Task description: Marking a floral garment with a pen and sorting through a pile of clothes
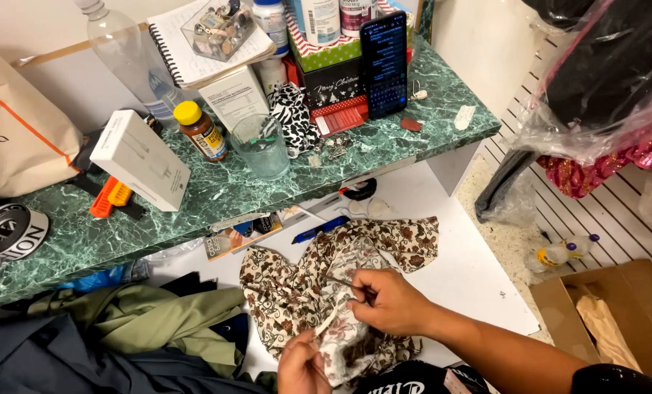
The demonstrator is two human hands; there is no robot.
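The left hand (300,365) pinches the flowered cloth (326,292) tight – holding it up – so the right hand (392,303), grip pinching a thin needle (340,281), can poke it.

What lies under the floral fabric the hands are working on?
The floral fabric lies on a white surface, with a blue pen showing at its upper edge. Whatever sits beneath its bunched middle is covered.

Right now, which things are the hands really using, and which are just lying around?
In use:
left hand
right hand
flowery cloth
thin needle-like tool

Lying about:
glass
phone
white box
brown bottle
tape roll
green clothes
blue pen
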